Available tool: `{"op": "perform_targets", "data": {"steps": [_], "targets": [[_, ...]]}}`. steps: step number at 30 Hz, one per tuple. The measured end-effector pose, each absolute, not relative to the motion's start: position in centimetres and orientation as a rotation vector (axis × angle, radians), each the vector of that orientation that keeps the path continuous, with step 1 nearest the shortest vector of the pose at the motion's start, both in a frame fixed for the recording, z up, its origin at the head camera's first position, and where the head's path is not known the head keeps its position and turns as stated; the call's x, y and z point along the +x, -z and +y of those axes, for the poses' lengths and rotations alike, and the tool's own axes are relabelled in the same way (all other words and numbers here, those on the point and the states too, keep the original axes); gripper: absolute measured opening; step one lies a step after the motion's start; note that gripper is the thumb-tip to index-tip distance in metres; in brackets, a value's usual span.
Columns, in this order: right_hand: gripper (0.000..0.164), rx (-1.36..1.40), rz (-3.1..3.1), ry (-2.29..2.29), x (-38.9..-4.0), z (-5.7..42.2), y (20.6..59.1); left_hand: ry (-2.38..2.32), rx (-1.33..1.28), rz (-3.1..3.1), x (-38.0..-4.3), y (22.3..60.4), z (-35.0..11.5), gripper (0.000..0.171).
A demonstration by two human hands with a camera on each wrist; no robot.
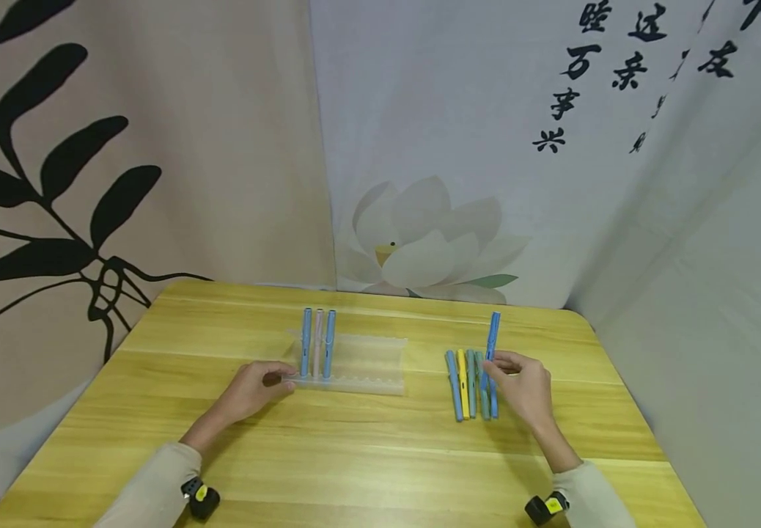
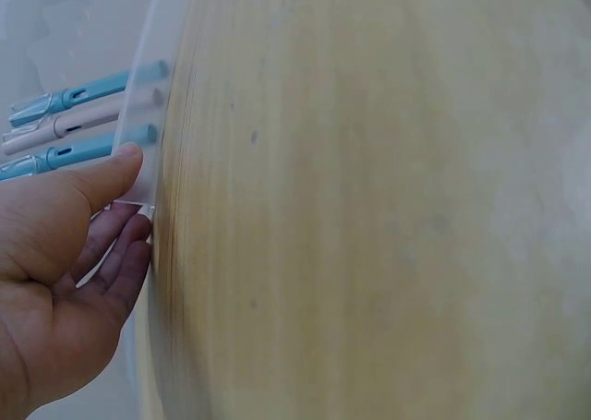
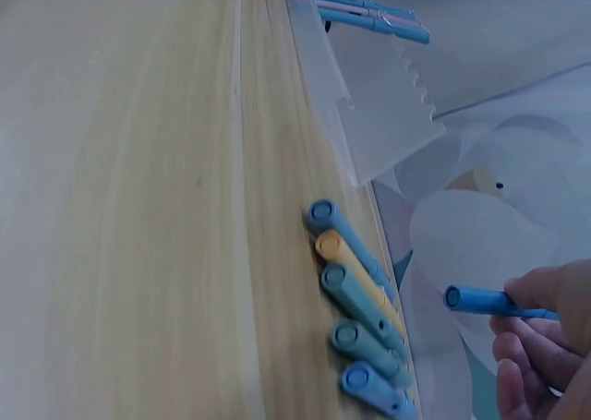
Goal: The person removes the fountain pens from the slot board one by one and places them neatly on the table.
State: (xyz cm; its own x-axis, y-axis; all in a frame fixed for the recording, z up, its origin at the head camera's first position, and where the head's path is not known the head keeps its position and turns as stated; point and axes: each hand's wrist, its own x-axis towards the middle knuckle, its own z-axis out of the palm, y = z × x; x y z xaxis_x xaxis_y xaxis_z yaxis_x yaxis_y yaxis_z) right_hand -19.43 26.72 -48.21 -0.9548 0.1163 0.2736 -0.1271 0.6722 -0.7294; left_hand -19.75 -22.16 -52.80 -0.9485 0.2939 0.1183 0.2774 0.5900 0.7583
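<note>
My left hand (image 1: 256,387) pinches the left end of a clear plastic pen rack (image 1: 370,361), thumb on top and fingers beneath the edge in the left wrist view. Three pens stand side by side at the rack's left: a blue pen (image 1: 306,343), a pale pink pen (image 1: 317,345) and another blue pen (image 1: 330,345). Over to the right, my right hand (image 1: 524,387) holds a blue pen (image 1: 493,331) between thumb and fingers, lifted above the loose pens. In the right wrist view one end of this held pen (image 3: 473,299) sticks out past the fingertips.
Several loose pens lie in a row under the right hand, among them a blue pen (image 1: 454,385), a yellow pen (image 1: 462,383) and a green pen (image 1: 471,385). The wooden table (image 1: 354,455) ends at a curtain (image 1: 420,147) behind.
</note>
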Motion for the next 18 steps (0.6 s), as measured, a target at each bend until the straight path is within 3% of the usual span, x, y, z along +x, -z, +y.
{"op": "perform_targets", "data": {"steps": [18], "targets": [[0.036, -0.169, -2.714, -1.124, -18.3, 30.5, 48.8, -1.312, 0.483, 2.781, -19.7, 52.6, -22.0, 0.024]]}}
